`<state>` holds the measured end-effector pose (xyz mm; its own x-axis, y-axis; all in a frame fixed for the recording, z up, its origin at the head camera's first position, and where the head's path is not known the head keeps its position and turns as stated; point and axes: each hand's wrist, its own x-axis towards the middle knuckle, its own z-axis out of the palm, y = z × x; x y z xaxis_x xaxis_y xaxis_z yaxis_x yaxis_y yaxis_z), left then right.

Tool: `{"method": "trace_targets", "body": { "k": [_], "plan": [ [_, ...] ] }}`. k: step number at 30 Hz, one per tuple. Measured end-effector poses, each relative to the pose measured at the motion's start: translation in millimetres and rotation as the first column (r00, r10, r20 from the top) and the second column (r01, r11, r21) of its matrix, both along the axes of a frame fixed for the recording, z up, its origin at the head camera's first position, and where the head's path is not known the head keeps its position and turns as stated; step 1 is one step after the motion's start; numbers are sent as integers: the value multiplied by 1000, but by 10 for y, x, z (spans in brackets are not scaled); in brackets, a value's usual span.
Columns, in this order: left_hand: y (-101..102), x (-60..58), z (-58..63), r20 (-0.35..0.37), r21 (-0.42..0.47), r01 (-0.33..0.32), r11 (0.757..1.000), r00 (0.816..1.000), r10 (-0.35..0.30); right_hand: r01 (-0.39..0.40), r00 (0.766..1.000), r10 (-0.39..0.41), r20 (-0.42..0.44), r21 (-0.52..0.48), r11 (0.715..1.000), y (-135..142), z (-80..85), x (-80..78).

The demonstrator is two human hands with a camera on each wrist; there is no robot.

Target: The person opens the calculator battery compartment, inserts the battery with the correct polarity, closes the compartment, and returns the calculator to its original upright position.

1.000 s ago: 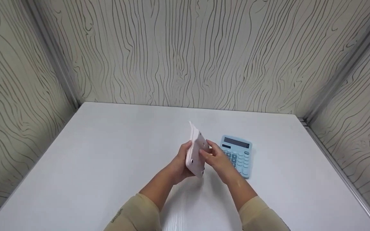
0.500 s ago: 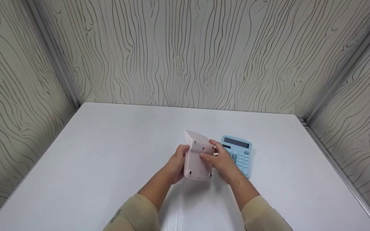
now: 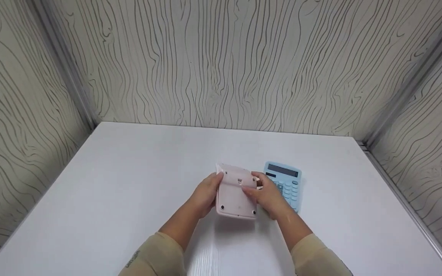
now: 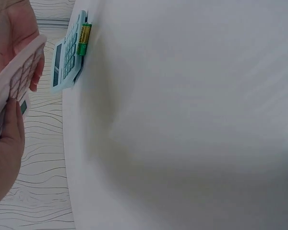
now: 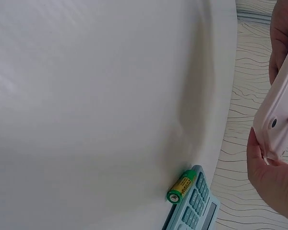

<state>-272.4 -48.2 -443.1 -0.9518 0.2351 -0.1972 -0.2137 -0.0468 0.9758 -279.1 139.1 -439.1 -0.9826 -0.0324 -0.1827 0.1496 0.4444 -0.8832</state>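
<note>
Both hands hold a pink calculator (image 3: 236, 199) above the table, its back with small dark round feet facing the head camera. The left hand (image 3: 205, 193) grips its left edge, with the thumb near the upper corner. At the right edge, the right hand (image 3: 268, 196) pinches it, the thumb on the back by a small slot. The calculator's keys (image 4: 22, 76) show in the left wrist view. A light-blue calculator (image 3: 293, 187) lies face up on the table, partly behind the right hand. Beside it is a green and yellow battery (image 5: 181, 186), hidden in the head view.
The white table (image 3: 136, 184) extends on both sides of the hands. Wood-grain-patterned panels (image 3: 213, 65) stand at its back and sides, with grey metal strips (image 3: 405, 76) at the corners.
The pink calculator has turned from nearly edge-on to show its whole back, and has come slightly lower and to the left with both hands. The blue calculator has stayed put.
</note>
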Motion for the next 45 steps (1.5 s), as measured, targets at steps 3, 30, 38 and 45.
{"method": "trace_targets", "body": {
  "k": [3, 30, 38, 45],
  "plan": [
    [-49, -17, -18, 30, -35, -15, 999, 999, 16, -14, 1000, 14, -3, 53, 998, 24, -29, 4],
    [-266, 74, -282, 144, -426, 4, 905, 988, 63, -127, 990, 110, 89, 217, 968, -63, -314, 131],
    [-298, 106, -320, 98, -534, 23, 845, 995, 35, -157, 984, 130, 120, 254, 955, -44, -331, 119],
    [-289, 118, -329, 89, -596, 15, 803, 995, 47, -159, 984, 128, 126, 280, 947, -33, -327, 126]
  ]
}}
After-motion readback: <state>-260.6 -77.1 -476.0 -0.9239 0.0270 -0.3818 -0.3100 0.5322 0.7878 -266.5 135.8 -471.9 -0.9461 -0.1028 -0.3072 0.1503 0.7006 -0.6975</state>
